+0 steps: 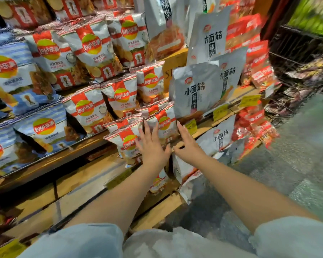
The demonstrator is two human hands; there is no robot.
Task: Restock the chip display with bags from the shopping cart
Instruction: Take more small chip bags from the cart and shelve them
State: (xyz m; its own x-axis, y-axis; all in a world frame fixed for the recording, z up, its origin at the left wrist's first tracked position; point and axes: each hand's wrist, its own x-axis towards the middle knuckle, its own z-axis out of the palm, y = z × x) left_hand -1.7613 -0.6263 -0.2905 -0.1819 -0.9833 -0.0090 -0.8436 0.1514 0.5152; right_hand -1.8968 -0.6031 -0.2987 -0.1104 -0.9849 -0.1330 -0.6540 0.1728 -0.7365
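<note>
Your left hand (153, 149) lies flat with straight, spread fingers on a red-and-white chip bag (126, 144) at the front of the wooden shelf (67, 157), gripping nothing. Your right hand (189, 144), just beside it, is open too, its fingers reaching toward a grey snack bag (196, 94). The wire shopping cart (302, 58) stands well apart, beyond your right fingers.

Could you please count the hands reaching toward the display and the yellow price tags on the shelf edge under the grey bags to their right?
Hands: 2, the left hand and the right hand, each with an open grip.
Yellow price tags: 3, the others at and.
Total: 5
</note>
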